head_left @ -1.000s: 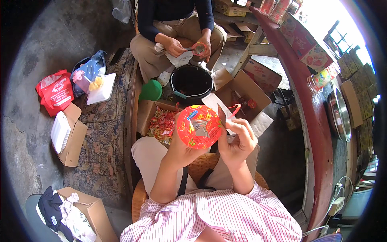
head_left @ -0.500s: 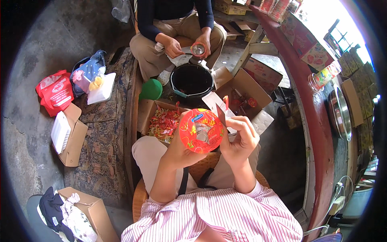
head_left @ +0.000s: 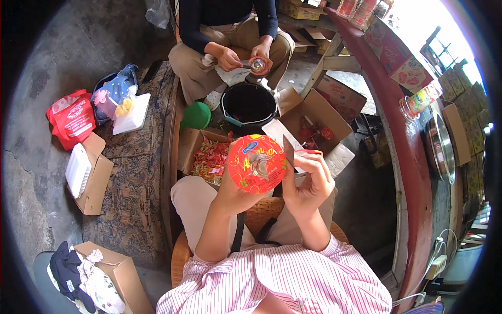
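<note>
A round cup with a red printed film lid (head_left: 247,177) is tilted toward me in my left hand (head_left: 236,198), whose fingers wrap its side. An opening in the middle of the film shows a clear, shiny inside. My right hand (head_left: 305,188) pinches a flat grey blade (head_left: 288,150) upright at the right edge of the cup. A thin red piece (head_left: 309,152) shows by its fingers; its kind is unclear. Below the cup, a cardboard box (head_left: 189,152) holds red and yellow film scraps (head_left: 207,159).
Opposite sits a person (head_left: 230,57) holding a small cup and a spoon-like tool over a black bucket (head_left: 248,104). An open carton (head_left: 334,118) with red-lidded cups stands right of it. A green bowl (head_left: 197,115) lies left; a red beam (head_left: 418,209) runs along the right.
My left hand and the cup have shifted slightly left and up. The red piece by the blade now lies across my right fingers. The other person's tool has moved into their cup.
</note>
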